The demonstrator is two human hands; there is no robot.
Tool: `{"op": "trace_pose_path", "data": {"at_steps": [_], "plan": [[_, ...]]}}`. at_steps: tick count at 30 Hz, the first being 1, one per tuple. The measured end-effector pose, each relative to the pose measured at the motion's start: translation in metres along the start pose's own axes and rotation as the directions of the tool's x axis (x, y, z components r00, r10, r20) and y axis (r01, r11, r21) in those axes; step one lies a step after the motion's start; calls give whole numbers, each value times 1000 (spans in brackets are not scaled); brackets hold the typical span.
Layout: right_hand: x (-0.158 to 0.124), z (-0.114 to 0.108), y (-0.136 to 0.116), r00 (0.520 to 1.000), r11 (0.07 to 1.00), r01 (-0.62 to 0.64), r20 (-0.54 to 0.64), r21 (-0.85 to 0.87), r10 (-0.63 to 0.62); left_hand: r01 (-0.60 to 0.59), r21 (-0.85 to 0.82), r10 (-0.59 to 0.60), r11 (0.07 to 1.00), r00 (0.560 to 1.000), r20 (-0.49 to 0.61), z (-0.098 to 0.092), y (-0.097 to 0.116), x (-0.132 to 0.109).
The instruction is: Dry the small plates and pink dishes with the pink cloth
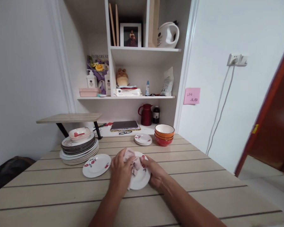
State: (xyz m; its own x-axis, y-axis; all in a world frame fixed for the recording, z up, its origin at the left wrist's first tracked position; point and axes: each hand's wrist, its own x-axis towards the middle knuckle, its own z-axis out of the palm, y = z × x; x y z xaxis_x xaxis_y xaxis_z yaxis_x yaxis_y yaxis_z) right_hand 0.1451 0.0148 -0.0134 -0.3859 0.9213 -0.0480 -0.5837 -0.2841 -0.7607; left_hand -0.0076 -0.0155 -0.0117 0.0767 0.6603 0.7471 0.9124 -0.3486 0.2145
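A small white plate with red flowers (142,178) lies in the middle of the wooden table (203,189). My left hand (120,171) is closed on a pinkish cloth (133,160) and presses it onto the plate. My right hand (155,172) grips the plate's right rim. A second flowered plate (96,165) lies flat just left of my left hand, untouched.
A tall stack of plates (79,149) topped by a small dish (79,134) stands at the left. A short stack of saucers (143,139) and stacked orange and red bowls (164,134) sit at the back. Behind them are shelves, a red jug (146,114) and a tablet (124,125).
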Motion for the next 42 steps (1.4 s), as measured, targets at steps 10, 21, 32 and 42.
{"op": "trace_pose_path", "data": {"at_steps": [10,21,32,42], "plan": [[-2,5,1,977,946,-214,61,242,206,-349,25,345,937,934,95,21,22,-14],[0,15,8,985,947,-156,111,282,130,-106,293,120,950,992,-29,10,16,-8],[-3,15,4,981,936,-172,140,306,134,-368,234,421,900,872,-248,9,12,-5],[-4,8,-1,973,926,-223,122,304,194,-546,86,553,833,824,-126,18,11,-5]]}}
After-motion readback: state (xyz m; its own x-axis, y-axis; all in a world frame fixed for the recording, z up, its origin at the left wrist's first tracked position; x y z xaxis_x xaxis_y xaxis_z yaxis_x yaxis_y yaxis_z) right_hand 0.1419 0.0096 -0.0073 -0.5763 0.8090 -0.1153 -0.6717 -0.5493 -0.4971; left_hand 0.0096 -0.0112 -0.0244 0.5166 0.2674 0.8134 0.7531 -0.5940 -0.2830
